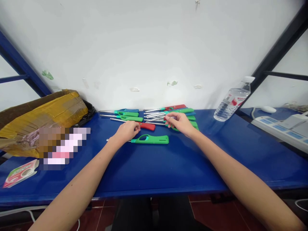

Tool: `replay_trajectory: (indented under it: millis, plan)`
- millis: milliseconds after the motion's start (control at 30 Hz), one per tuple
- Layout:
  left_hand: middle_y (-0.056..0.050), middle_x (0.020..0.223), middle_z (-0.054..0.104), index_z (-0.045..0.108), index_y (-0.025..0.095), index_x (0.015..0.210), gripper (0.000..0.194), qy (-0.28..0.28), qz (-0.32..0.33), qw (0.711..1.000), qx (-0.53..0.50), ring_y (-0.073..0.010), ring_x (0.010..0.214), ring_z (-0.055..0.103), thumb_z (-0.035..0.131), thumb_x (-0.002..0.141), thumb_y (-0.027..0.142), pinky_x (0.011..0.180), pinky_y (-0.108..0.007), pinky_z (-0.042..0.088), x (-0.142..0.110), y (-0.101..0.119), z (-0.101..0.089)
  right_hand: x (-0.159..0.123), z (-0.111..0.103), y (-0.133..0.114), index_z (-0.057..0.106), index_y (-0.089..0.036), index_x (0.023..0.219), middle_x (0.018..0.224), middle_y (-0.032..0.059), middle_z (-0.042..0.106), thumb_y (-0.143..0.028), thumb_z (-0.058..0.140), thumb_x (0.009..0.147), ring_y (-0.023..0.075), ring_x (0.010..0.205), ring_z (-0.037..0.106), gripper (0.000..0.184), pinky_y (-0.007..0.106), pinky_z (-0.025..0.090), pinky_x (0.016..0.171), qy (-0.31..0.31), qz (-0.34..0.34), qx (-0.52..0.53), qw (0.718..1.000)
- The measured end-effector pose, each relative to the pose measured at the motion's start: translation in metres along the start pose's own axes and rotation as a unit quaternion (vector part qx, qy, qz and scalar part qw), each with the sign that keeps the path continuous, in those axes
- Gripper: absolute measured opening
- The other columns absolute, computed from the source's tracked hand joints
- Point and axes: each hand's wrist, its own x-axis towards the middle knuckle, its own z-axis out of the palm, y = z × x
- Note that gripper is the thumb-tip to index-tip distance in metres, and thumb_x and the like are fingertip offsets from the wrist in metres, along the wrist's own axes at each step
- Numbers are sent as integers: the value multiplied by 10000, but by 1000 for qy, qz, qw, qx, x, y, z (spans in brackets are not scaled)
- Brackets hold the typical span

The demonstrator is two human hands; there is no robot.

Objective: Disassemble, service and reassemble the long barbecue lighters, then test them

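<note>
My left hand (128,131) is closed with its fingers over the middle of a red gas lighter (148,126). Just in front of that hand lies a green gas lighter (154,139), its metal tube partly covered by my wrist. Behind it, two green lighters (131,118) lie side by side, tubes to the left. My right hand (180,123) is closed at a pile of lighters (190,111), mostly green with metal tubes to the left. Red shows at its fingertips, seemingly part of a lighter, mostly hidden by the fingers. Another red lighter (175,106) lies at the back of the pile.
A torn box with yellow tape (48,112) and a printed card (21,173) are on the left of the blue table (156,173). A water bottle (232,101) leans at the right, near a power strip (276,128). A white wall (154,48) stands behind.
</note>
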Motion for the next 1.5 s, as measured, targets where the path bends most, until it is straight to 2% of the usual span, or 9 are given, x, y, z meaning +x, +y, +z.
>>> replay_trajectory:
  millis: [367, 467, 600, 833, 900, 1000, 1200, 1300, 1500]
  plan:
    - [-69, 840, 677, 594, 164, 817, 107, 21, 29, 999, 7, -215, 785, 635, 489, 836, 169, 691, -289, 464, -3, 9, -1, 0, -3, -4, 657, -153, 849, 684, 32, 679, -461, 736, 726, 89, 514, 552, 340, 203, 393, 447, 22, 11, 18, 1000]
    - [-24, 718, 674, 593, 171, 762, 78, 53, 25, 994, -91, -180, 679, 643, 518, 782, 159, 652, -267, 484, -1, 13, -3, 1, -5, -2, 660, -154, 850, 688, 36, 682, -469, 736, 727, 91, 516, 557, 346, 201, 382, 435, 27, 6, 20, 999]
    - [0, 651, 681, 629, 164, 753, 72, 106, -20, 967, -230, -167, 623, 662, 569, 735, 199, 631, -256, 523, 0, 21, -1, 2, -5, 0, 667, -157, 850, 692, 39, 687, -480, 735, 729, 94, 521, 563, 352, 203, 389, 435, 28, 2, 18, 999]
    - [-27, 691, 713, 641, 151, 774, 101, 128, -86, 938, -311, -194, 681, 701, 611, 705, 218, 674, -281, 553, 1, 26, 3, 2, -5, -2, 660, -152, 847, 677, 34, 678, -490, 745, 723, 94, 520, 564, 369, 203, 404, 447, 34, -3, 24, 999]
    - [-18, 697, 713, 632, 148, 859, 170, 133, -68, 930, -335, -179, 651, 690, 605, 696, 190, 649, -272, 550, 1, 29, 5, 3, -6, -2, 662, -154, 843, 673, 33, 678, -494, 747, 719, 97, 521, 564, 372, 208, 417, 455, 36, -5, 24, 999]
    - [-13, 736, 715, 616, 148, 939, 230, 130, 4, 926, -355, -146, 622, 663, 578, 713, 158, 610, -241, 532, -3, 39, 7, 6, -12, -2, 673, -160, 851, 688, 33, 685, -494, 743, 721, 101, 532, 570, 365, 219, 449, 487, 52, -13, 29, 998]
    - [-16, 842, 709, 652, 181, 924, 152, 140, 174, 939, -260, -131, 732, 645, 528, 840, 155, 709, -241, 510, -14, 71, 13, 12, -27, -3, 683, -168, 868, 679, 28, 676, -477, 731, 721, 118, 537, 571, 346, 236, 437, 485, 115, -17, 34, 993]
    - [-23, 873, 704, 641, 185, 993, 163, 148, 192, 941, -236, -144, 764, 647, 536, 870, 158, 739, -264, 510, -15, 81, 16, 13, -29, -3, 676, -172, 887, 669, 22, 666, -464, 727, 722, 124, 536, 570, 340, 242, 427, 484, 137, -8, 33, 990]
    - [-43, 936, 697, 625, 189, 1043, 169, 156, 209, 944, -202, -166, 840, 648, 502, 928, 176, 779, -288, 512, -11, 88, 21, 13, -26, -4, 671, -171, 898, 677, 24, 659, -496, 713, 723, 130, 537, 566, 372, 260, 438, 509, 123, -23, 15, 992]
